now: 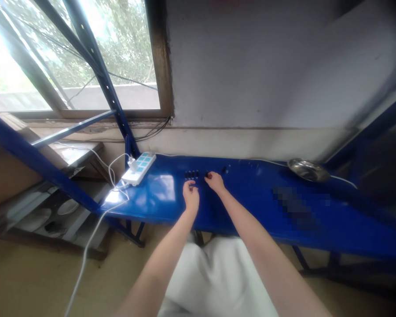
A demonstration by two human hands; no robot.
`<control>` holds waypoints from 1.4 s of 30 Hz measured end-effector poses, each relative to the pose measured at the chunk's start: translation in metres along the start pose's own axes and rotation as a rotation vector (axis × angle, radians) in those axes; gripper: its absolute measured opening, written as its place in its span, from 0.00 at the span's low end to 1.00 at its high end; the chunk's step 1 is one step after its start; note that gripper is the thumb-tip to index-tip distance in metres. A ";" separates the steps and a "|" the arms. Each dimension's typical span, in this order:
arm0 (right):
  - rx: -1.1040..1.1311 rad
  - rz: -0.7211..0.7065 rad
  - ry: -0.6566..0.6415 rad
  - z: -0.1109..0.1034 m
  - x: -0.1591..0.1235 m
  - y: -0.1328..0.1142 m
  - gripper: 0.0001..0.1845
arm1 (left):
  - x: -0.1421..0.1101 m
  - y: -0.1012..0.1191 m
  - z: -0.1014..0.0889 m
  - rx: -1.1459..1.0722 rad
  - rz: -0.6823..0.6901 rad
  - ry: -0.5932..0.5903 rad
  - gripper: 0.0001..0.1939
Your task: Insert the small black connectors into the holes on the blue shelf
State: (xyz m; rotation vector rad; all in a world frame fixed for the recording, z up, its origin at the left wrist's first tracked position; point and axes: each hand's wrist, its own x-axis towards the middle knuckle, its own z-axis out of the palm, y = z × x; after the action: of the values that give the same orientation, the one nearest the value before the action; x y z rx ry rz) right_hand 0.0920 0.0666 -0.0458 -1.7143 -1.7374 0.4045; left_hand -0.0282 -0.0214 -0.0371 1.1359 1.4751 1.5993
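My left hand [191, 196] is over the blue table, just in front of a row of several small black cylinder-like pieces [191, 175]. Its fingers are curled, with a small gap between thumb and forefinger, and I see nothing held there. To its right, my right hand [215, 181] pinches a small dark piece [207, 174] at the right end of the row. The fingers partly cover this piece, so its exact kind is unclear. Another small black piece [224, 169] lies farther right, beside tiny pale bits.
The blue table [158, 207] runs along the wall. A white power strip [140, 168] with a plug and cable stands at its left end. A shiny metal bowl [308, 170] sits at the back right, behind a blurred dark object [295, 204]. Blue metal posts [102, 75] rise at the left.
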 end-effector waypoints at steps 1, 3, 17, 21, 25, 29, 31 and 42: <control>-0.006 0.009 -0.002 0.002 0.001 0.000 0.04 | 0.000 -0.001 0.000 -0.002 0.004 -0.001 0.14; -0.015 0.018 -0.008 0.006 0.003 -0.001 0.05 | 0.001 -0.002 0.000 -0.010 0.008 -0.002 0.13; -0.157 0.111 -0.085 0.006 0.003 -0.014 0.09 | 0.001 -0.004 0.001 -0.054 0.005 -0.017 0.14; -0.161 0.133 -0.102 0.004 0.003 -0.017 0.09 | 0.002 -0.005 0.002 -0.043 -0.004 -0.011 0.13; -0.146 0.126 -0.118 0.002 0.002 -0.018 0.10 | 0.002 -0.005 0.002 -0.028 -0.004 -0.013 0.13; -0.136 0.116 -0.107 0.002 0.001 -0.018 0.10 | 0.001 -0.004 0.002 -0.023 0.000 -0.014 0.13; -0.133 0.114 -0.108 0.002 0.000 -0.019 0.10 | 0.001 -0.004 0.002 -0.022 -0.001 -0.017 0.13; -0.086 0.034 -0.167 -0.004 0.001 -0.009 0.13 | 0.003 -0.007 0.002 -0.003 0.041 -0.022 0.14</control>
State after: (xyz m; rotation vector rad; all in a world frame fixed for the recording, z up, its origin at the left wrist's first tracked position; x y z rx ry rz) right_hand 0.0882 0.0662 -0.0369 -1.8180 -1.8694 0.5073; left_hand -0.0275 -0.0171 -0.0432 1.1852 1.4436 1.6115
